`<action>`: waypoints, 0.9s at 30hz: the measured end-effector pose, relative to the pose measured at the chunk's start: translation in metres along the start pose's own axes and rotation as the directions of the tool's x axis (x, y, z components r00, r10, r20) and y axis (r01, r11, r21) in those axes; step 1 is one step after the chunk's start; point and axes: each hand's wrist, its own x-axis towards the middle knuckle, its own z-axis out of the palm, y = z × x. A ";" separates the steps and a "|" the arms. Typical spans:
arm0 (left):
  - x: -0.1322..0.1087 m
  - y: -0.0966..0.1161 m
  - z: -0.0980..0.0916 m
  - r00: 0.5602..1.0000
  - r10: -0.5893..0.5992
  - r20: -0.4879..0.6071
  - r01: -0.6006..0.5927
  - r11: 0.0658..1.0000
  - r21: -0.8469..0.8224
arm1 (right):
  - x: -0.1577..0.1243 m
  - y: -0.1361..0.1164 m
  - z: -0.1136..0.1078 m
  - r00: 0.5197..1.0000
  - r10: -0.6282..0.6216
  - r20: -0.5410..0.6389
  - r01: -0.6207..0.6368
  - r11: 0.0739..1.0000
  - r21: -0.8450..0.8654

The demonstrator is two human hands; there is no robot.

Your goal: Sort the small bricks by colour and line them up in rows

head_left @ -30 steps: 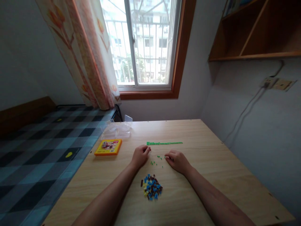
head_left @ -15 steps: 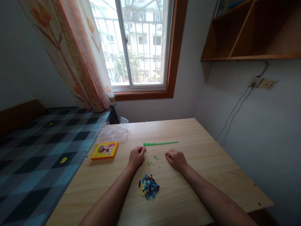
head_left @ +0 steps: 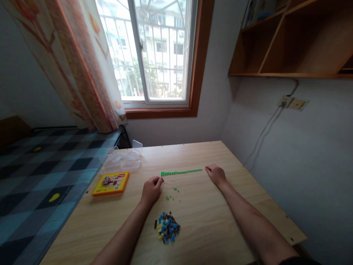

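Note:
A row of small green building bricks (head_left: 181, 172) runs across the wooden table. My right hand (head_left: 216, 173) is at the row's right end, fingertips pinched together; anything between them is too small to make out. By the left end rests my left hand (head_left: 152, 188), its fingers curled closed, and what they may hold is hidden. Between the hands, nearer to me, lie several loose green bricks (head_left: 175, 189). Closer still is a pile of blue, brown and yellow bricks (head_left: 167, 228).
On the left of the table (head_left: 212, 221) lies a yellow and orange box (head_left: 110, 183). Behind it stand clear plastic trays (head_left: 129, 162). A bed with a checked cover (head_left: 68, 154) adjoins the left side. A wooden shelf (head_left: 275, 55) hangs on the right wall above a socket with a cable.
My right hand has moved right and away from me, from beside the loose green bricks to the row's right end. My left hand stays by the left end. The camera view has turned slightly right.

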 end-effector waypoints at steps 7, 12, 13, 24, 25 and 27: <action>0.000 0.001 -0.001 1.000 -0.008 -0.002 0.008 1.000 -0.004 | -0.004 -0.001 0.000 0.998 -0.064 -0.002 0.064 0.996 0.056; 0.001 0.001 -0.001 1.000 0.002 0.002 -0.002 1.000 0.007 | -0.004 -0.001 -0.003 0.997 -0.073 -0.002 0.073 0.995 0.072; 0.001 0.000 -0.001 1.000 0.003 0.000 -0.003 1.000 0.009 | -0.004 -0.002 -0.003 0.997 -0.077 0.001 0.076 0.994 0.074; 0.002 0.001 0.001 0.999 0.020 0.046 -0.022 0.999 0.038 | -0.009 -0.009 0.002 0.997 -0.073 -0.008 0.074 0.995 0.074; 0.002 0.002 0.002 0.999 0.019 0.046 -0.021 0.999 0.041 | -0.009 -0.009 0.002 0.997 -0.072 -0.009 0.073 0.995 0.075; 0.002 0.002 0.002 0.999 0.023 0.049 -0.025 0.998 0.049 | -0.009 -0.009 0.002 0.997 -0.071 -0.009 0.071 0.994 0.080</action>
